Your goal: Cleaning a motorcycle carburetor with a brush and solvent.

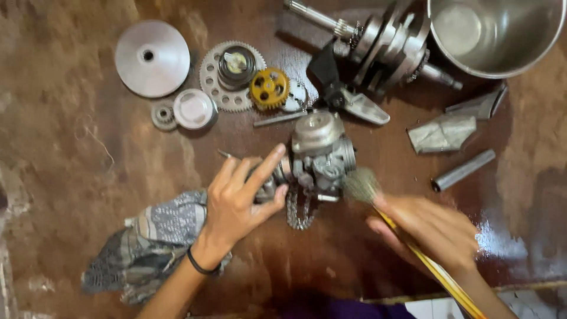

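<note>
Step in hand, by the look of it: brushing grime off the carb [322,156], which sits mid-bench [71,147], dome cap up, just in front of the crankshaft [384,41].

To do it well, IMO: keep the carb pinned so it can't roll, work the bristles into the ribs and linkage w/ short strokes, and sweep away from the open ports. Turn the body rather than stretching the brush round it. Grit could fall on the gears behind, so brush toward the near edge.

Left hand [239,198]: fingers [266,168] mostly spread and straight, index lying along the carb's left side, thumb tucked under near the chain [298,212]. So it steadies the carb by pressing, not a full wrap. Wrist lies over a patterned rag [153,239].

Right hand [434,227]: blurred, but the fingers look curled shut round a yellow-handled brush [361,184]; bristle head touches the carb's right side. Exact grip can't be made out through the blur.

Nearby, not touched: pulley disc [152,57], big gear [231,74], yellow gear [269,88], steel bowl [496,32] at far right, metal tube [463,170], folded foil-like scrap [442,133].
</note>
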